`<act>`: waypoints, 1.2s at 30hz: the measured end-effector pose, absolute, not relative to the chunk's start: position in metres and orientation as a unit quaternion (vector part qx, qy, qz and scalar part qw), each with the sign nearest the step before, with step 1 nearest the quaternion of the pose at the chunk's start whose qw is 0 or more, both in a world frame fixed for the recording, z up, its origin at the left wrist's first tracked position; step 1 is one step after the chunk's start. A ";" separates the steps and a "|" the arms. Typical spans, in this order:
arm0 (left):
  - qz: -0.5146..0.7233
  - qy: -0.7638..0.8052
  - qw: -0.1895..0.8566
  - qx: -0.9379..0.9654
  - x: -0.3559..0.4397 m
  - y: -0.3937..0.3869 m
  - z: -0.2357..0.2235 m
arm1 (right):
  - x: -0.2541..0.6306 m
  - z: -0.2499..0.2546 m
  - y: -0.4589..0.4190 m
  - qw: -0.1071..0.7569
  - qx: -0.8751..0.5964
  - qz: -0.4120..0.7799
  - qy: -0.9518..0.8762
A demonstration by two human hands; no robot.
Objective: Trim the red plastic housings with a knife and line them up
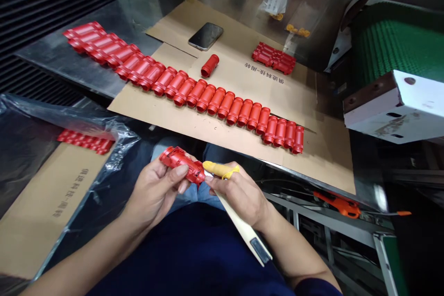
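Red plastic catches the eye first: a glossy, ribbed red plastic housing [181,164] is held above the person's denim-covered knees [185,192], at about twelve o'clock from the torso. The left hand [155,193] has it pinched between thumb and fingers, that grip closed firmly around it. The right hand [239,194] is closed around a cream pen-shaped tool [239,222], whose tip sits hidden against the housing's end, and a yellow rubber finger cot [218,169] covers one finger.

From where I stand, a slip looks like the main danger: with the tip so near the left fingers, a sudden push or twist could gouge the plastic or catch skin. Farther off at twelve o'clock, a long row of red ribbed cylinders [215,101] lies on a brown cardboard sheet [222,134]; being round, they could roll if the sheet were knocked. The housing shows moulded ribs and cut-out openings, though any fine flaws are too small to make out.
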State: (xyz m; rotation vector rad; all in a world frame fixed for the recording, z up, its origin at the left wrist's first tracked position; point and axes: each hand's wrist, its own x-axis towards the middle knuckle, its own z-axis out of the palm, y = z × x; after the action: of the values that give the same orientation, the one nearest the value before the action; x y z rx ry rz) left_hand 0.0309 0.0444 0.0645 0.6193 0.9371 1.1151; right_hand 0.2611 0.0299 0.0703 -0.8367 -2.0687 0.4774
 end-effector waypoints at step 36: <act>0.509 0.423 0.668 0.341 0.026 0.044 0.062 | 0.252 0.060 0.028 0.544 -0.419 0.330 -0.648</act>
State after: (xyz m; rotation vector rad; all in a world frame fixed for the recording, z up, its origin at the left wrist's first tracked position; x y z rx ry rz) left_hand 0.0257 0.0441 0.0620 0.7693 0.9547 1.1472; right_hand 0.2524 0.0276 0.0599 -0.9938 -1.5385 0.7822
